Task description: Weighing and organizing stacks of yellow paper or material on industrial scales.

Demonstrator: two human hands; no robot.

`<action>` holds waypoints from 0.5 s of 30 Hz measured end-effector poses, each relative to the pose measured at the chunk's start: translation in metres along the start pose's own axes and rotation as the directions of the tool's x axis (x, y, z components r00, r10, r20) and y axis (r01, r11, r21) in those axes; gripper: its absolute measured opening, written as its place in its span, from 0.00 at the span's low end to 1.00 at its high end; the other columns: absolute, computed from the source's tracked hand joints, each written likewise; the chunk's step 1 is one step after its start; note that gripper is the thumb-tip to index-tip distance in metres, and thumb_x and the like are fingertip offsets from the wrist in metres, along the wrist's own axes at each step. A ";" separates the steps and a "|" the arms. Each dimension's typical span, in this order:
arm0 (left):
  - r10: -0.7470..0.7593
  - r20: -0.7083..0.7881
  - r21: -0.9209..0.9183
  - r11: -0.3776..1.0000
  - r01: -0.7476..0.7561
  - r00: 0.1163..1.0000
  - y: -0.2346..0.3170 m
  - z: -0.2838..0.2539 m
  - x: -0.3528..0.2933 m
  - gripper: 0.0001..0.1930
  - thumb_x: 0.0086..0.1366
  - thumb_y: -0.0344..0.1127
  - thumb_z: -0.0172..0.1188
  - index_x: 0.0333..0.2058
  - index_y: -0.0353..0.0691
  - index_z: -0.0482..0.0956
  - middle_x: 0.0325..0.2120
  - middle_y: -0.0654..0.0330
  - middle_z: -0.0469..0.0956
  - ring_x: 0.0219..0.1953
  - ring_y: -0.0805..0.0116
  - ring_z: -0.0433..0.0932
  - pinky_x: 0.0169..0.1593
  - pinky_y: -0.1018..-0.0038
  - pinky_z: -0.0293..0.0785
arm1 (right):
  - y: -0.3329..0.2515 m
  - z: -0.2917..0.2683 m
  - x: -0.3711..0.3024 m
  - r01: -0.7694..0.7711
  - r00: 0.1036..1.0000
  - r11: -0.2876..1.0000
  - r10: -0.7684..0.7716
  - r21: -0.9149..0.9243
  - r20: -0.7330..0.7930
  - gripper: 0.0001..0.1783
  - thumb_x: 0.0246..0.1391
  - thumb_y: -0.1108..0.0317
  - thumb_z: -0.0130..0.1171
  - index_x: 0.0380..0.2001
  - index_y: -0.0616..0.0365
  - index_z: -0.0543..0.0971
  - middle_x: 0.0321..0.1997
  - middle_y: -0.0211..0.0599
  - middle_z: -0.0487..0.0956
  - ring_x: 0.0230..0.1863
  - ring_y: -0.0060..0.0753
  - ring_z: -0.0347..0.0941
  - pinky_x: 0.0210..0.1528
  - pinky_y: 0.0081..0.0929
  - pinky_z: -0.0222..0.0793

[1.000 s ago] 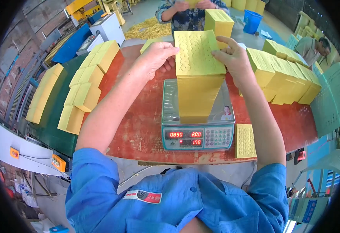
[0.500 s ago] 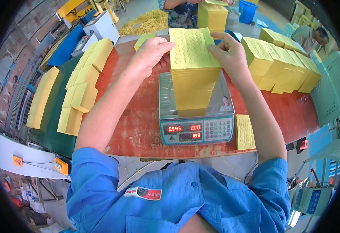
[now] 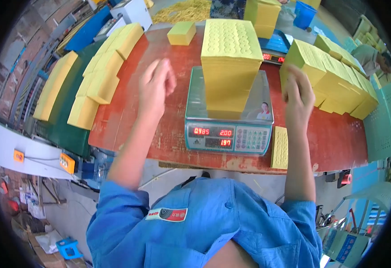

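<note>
Head view: the yellow stack (image 3: 230, 82) rises upright between left hand (image 3: 156, 84) and right hand (image 3: 299, 96), both empty, loosely curled, similarly near.

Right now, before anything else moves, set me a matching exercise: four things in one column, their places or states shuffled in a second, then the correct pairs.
Column one
1. Tall yellow stack
2. Low yellow stack
3. Bucket
4. Left hand

Column two
A. Blue, beyond the far edge of the red table
B. On the tray of the scale
C. Empty, to the left of the scale
D. Lying on the red table, close to its near edge

Right pairs: 1-B, 2-D, 3-A, 4-C
</note>
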State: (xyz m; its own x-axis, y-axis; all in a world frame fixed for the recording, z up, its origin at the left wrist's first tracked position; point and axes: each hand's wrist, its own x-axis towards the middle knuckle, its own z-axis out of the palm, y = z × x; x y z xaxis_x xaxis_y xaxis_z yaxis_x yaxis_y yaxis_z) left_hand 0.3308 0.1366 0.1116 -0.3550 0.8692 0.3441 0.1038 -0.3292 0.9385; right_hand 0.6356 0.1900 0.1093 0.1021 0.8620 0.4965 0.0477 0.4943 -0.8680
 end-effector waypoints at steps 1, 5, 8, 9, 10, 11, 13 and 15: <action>-0.071 -0.107 -0.006 0.997 0.071 0.992 -0.011 -0.014 -0.023 0.17 0.71 0.43 0.51 0.23 0.45 0.68 0.15 0.67 0.66 0.16 0.80 0.61 0.20 0.81 0.54 | 0.006 -0.014 -0.019 -0.003 1.000 0.999 0.003 -0.048 0.000 0.12 0.62 0.76 0.50 0.46 0.64 0.78 0.23 0.23 0.70 0.21 0.10 0.60 0.23 0.13 0.55; -0.250 -0.323 -0.024 0.966 0.257 0.913 -0.061 -0.057 -0.124 0.17 0.70 0.42 0.52 0.21 0.45 0.66 0.13 0.67 0.65 0.15 0.81 0.59 0.19 0.80 0.51 | 0.048 -0.057 -0.086 -0.279 0.960 0.960 0.279 0.035 0.017 0.13 0.62 0.76 0.49 0.47 0.65 0.77 0.21 0.22 0.67 0.20 0.10 0.58 0.22 0.14 0.54; -0.422 -0.488 -0.103 0.897 0.429 0.764 -0.078 -0.070 -0.179 0.18 0.69 0.42 0.52 0.20 0.45 0.66 0.13 0.67 0.64 0.14 0.80 0.58 0.19 0.79 0.50 | 0.065 -0.080 -0.119 -0.439 0.898 0.898 0.440 0.028 -0.010 0.13 0.63 0.75 0.48 0.47 0.66 0.77 0.19 0.21 0.64 0.19 0.10 0.56 0.21 0.14 0.52; -0.411 -0.517 -0.073 0.895 0.440 0.751 -0.078 -0.072 -0.191 0.18 0.69 0.43 0.53 0.20 0.45 0.66 0.13 0.67 0.64 0.14 0.80 0.58 0.19 0.79 0.50 | 0.067 -0.084 -0.124 -0.439 0.898 0.898 0.439 0.019 0.003 0.13 0.63 0.75 0.48 0.47 0.66 0.77 0.19 0.21 0.64 0.19 0.10 0.56 0.21 0.14 0.52; -0.400 -0.559 -0.039 0.888 0.459 0.727 -0.075 -0.072 -0.199 0.18 0.69 0.43 0.53 0.20 0.45 0.66 0.12 0.67 0.63 0.14 0.80 0.58 0.19 0.79 0.50 | 0.069 -0.085 -0.128 -0.443 0.897 0.896 0.442 0.031 0.016 0.13 0.63 0.75 0.48 0.47 0.66 0.77 0.19 0.21 0.64 0.18 0.10 0.56 0.21 0.14 0.52; -0.401 -0.554 -0.040 0.888 0.458 0.730 -0.072 -0.070 -0.203 0.18 0.69 0.43 0.53 0.20 0.45 0.66 0.12 0.67 0.63 0.14 0.80 0.58 0.19 0.79 0.50 | 0.069 -0.085 -0.131 -0.451 0.892 0.891 0.451 0.043 0.017 0.13 0.63 0.75 0.48 0.47 0.66 0.77 0.19 0.21 0.65 0.18 0.11 0.56 0.21 0.14 0.52; -0.322 -0.523 0.006 0.925 0.381 0.789 -0.067 -0.062 -0.200 0.18 0.69 0.42 0.52 0.19 0.45 0.65 0.12 0.67 0.63 0.14 0.80 0.58 0.19 0.79 0.50 | 0.067 -0.082 -0.131 -0.453 0.891 0.890 0.451 0.057 0.043 0.12 0.63 0.75 0.48 0.46 0.66 0.77 0.20 0.21 0.65 0.19 0.11 0.57 0.21 0.14 0.53; -0.334 -0.514 -0.020 0.926 0.378 0.790 -0.064 -0.051 -0.196 0.18 0.69 0.42 0.52 0.19 0.45 0.66 0.12 0.67 0.64 0.14 0.80 0.58 0.19 0.79 0.50 | 0.064 -0.078 -0.131 -0.442 0.896 0.892 0.433 0.093 0.099 0.12 0.63 0.75 0.48 0.46 0.66 0.77 0.20 0.21 0.66 0.19 0.11 0.58 0.21 0.14 0.53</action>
State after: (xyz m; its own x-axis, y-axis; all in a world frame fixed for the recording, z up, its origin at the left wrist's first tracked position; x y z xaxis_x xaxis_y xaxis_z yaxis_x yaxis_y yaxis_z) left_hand 0.3467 -0.0316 -0.0172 -0.7929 0.6068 -0.0550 -0.0566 0.0165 0.9983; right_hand 0.7032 0.1005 -0.0122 0.0137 0.9975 0.0695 -0.0950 0.0705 -0.9930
